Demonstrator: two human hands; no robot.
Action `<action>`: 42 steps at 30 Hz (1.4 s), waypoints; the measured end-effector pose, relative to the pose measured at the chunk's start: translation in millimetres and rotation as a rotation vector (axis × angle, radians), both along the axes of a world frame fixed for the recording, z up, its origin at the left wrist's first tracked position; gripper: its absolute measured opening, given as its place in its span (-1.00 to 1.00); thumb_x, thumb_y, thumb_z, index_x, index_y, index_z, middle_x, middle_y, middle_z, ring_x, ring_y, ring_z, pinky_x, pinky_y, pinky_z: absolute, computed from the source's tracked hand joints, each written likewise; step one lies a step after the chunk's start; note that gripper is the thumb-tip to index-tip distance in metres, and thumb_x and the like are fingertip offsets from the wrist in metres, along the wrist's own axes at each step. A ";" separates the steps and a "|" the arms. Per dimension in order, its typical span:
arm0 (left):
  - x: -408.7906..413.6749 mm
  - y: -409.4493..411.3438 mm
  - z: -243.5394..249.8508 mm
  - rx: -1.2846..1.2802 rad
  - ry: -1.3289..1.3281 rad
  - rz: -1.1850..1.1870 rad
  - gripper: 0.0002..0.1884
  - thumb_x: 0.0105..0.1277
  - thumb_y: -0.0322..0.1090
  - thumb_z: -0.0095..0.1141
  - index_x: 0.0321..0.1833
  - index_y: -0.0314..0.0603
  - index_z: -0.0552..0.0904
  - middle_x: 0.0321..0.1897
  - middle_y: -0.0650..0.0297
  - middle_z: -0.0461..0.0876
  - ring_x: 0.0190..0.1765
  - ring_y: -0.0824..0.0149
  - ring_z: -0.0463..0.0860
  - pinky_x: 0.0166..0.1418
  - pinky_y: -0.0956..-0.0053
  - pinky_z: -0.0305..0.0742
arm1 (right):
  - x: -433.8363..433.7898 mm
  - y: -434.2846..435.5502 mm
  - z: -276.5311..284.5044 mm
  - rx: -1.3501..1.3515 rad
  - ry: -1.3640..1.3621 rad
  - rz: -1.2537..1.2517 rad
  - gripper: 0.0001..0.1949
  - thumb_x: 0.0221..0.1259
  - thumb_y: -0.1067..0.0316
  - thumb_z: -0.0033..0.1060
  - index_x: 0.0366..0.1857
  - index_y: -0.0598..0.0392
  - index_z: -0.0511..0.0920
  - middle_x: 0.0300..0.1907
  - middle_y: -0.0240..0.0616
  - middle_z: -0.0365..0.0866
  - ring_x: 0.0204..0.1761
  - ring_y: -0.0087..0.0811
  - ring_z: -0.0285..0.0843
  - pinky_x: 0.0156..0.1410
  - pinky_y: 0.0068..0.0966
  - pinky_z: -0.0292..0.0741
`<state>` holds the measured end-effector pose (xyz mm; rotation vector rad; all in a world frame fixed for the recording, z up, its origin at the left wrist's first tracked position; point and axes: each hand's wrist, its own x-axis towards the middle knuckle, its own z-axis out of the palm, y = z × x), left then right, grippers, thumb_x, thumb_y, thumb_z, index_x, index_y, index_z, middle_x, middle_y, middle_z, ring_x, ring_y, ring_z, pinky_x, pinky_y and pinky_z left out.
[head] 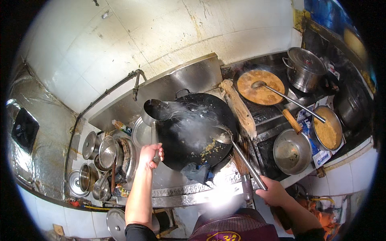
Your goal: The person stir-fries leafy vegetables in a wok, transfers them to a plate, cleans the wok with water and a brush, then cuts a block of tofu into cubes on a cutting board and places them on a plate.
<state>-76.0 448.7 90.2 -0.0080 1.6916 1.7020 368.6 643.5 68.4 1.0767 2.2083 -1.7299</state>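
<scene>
My left hand grips the upright handle of a metal water scoop. The scoop is tipped over the left side of a black wok, and water streams from its mouth to the right into the wok. My right hand is closed around the end of a long-handled metal ladle, whose bowl rests in the wok's right side. Yellowish food bits lie near the wok's bottom, and haze blurs its middle. A blue-grey cloth hangs over the near rim.
Right of the wok lie a rolled tan cloth and a bamboo brush. Beyond are a pan of orange-brown liquid, a lidded stockpot and two metal bowls. Several pots and strainers crowd the left. A tap overhangs the back.
</scene>
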 end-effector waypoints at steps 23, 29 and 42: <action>78.4 -278.2 -81.2 0.069 -0.009 0.214 -0.84 0.33 -0.47 0.10 -0.11 -0.25 0.42 -0.56 0.27 0.48 -0.59 0.38 0.54 -0.65 0.40 0.45 | -120.7 -35.4 50.0 0.860 -0.440 0.774 -0.38 0.26 0.48 -0.10 0.44 0.31 0.09 -0.08 0.24 0.59 -0.06 0.11 0.66 -0.02 -0.10 0.63; 59.8 -313.8 -182.6 -0.030 -0.200 0.358 -0.84 0.35 -0.35 0.10 -0.18 -0.33 0.56 -0.50 0.17 0.58 -0.48 0.25 0.63 -0.46 0.32 0.58 | -190.7 -20.4 -17.5 0.138 -0.199 0.024 -0.68 0.41 0.34 0.07 0.13 0.29 0.45 -0.41 -0.10 0.61 -0.49 -0.30 0.63 -0.44 -0.31 0.62; 146.8 23.1 -162.4 0.257 -0.345 0.684 -0.75 0.17 -0.41 0.30 -0.24 -0.50 0.57 -0.35 0.05 0.62 -0.41 0.16 0.64 -0.44 0.28 0.50 | -175.6 -16.6 -43.2 -0.286 -0.049 -0.084 -0.85 0.38 0.33 0.11 -0.34 0.14 0.53 -0.61 -0.30 0.51 -0.68 -0.46 0.45 -0.62 -0.45 0.42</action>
